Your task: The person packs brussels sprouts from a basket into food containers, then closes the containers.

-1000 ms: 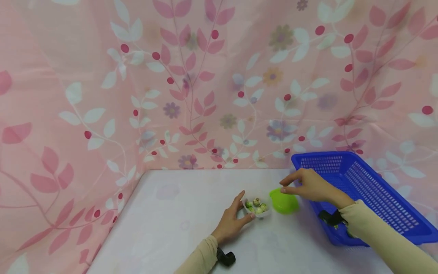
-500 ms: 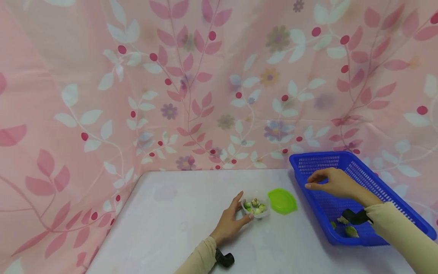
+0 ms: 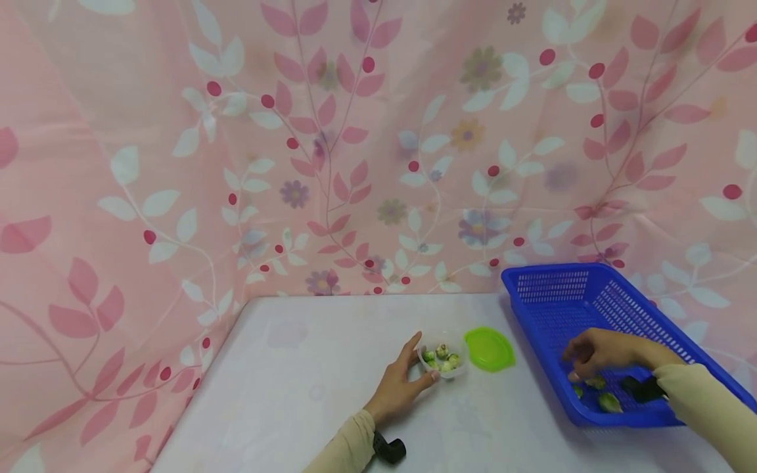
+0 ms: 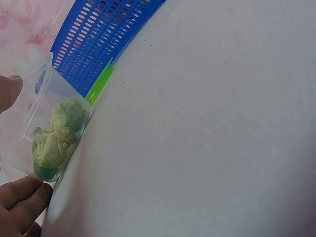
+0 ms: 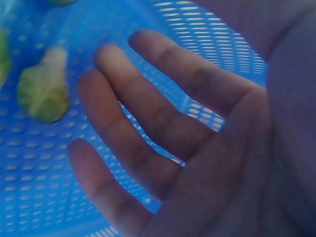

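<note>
Right hand [image 3: 603, 355]: in the right wrist view we see the fingers [image 5: 148, 113] spread and nearly straight, palm toward the basket floor, holding nothing. Nearest to the fingertips lies a Brussels sprout [image 5: 43, 89], just beside them; whether they touch it we cannot tell, the view being blurred. In the head view this hand sits low inside the blue basket [image 3: 644, 309], near its front end, with a few sprouts [image 3: 608, 401] on the basket floor close to the near wall.

Left hand [image 3: 399, 387]: thumb and fingers are curved round the near-left side of a small clear container [image 3: 442, 358]. In the left wrist view we see a fingertip [image 4: 9, 91] on its upper wall and another finger against its lower corner, so the container is pinched lightly between them. The container stands on the table [image 3: 307, 381] and holds several sprouts [image 4: 59, 131]; it is uncovered.

Outward from the hands: a green lid [image 3: 489, 349] lies flat on the table just right of the container, between it and the basket, apart from both hands. The basket stands at the right side of the table, reaching from the far edge toward the near one. Pink floral cloth [image 3: 331, 144] hangs behind and to the left.
</note>
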A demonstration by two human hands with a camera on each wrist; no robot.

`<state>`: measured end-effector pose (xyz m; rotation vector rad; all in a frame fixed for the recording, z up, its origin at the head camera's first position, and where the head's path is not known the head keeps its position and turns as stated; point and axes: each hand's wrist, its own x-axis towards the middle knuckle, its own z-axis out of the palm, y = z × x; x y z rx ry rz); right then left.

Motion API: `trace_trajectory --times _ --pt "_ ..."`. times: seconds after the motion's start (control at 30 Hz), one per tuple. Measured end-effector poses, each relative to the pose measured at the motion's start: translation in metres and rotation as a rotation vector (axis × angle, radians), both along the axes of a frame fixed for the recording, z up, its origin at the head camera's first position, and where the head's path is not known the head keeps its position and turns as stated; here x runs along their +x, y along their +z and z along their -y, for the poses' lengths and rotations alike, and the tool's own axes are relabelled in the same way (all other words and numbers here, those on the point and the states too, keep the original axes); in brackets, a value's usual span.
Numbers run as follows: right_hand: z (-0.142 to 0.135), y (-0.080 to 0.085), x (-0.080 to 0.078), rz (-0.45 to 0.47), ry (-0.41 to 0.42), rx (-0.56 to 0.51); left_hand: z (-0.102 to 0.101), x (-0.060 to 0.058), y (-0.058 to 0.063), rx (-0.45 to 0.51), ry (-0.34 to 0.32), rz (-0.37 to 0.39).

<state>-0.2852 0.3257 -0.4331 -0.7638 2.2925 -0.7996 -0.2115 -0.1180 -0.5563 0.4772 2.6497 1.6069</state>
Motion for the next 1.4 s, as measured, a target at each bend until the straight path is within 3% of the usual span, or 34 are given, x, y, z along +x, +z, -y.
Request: trace_trajectory --times 0.13,0.43,0.9,1.4 --pt "-0.003 -0.007 0.002 0.043 -0.012 0.009 0.001 0.0 0.001 0.001 0.001 0.004" --pt "0.003 -0.016 0.005 -0.006 -0.045 0.029 0.0 0.0 0.0 0.023 0.001 0.017" --pt "0.0 -0.025 0.01 0.012 -0.048 0.076 -0.001 0.002 -0.001 0.007 0.0 0.015" --pt "0.001 -0.031 0.006 0.038 0.018 0.0 -0.001 0.0 0.001 0.006 -0.002 0.014"
